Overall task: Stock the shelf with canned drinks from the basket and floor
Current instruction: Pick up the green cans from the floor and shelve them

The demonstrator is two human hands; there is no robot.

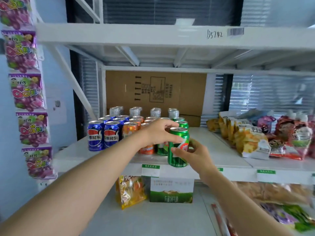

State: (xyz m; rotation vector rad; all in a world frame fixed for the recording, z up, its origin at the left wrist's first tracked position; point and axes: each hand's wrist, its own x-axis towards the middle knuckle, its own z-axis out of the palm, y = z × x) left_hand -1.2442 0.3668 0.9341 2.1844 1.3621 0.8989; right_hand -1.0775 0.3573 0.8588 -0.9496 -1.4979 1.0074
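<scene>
A green can point(178, 147) stands upright at the front edge of the white shelf point(219, 155). My right hand point(192, 153) curls round its lower half from the right. My left hand point(162, 132) reaches over the rows and holds the same can near its top with thumb and fingers. Behind it stand rows of cans: blue ones point(103, 135) at the left, orange ones point(132, 127) in the middle, green ones point(183, 123) at the right, silver ones point(136, 111) at the back. No basket is in view.
Snack bags point(250, 140) fill the shelf's right part. A cardboard box point(155, 92) stands behind the cans. Purple candy packets point(29, 92) hang down the left post. On the lower shelf sit a yellow bag point(130, 191) and a green-white carton point(171, 190).
</scene>
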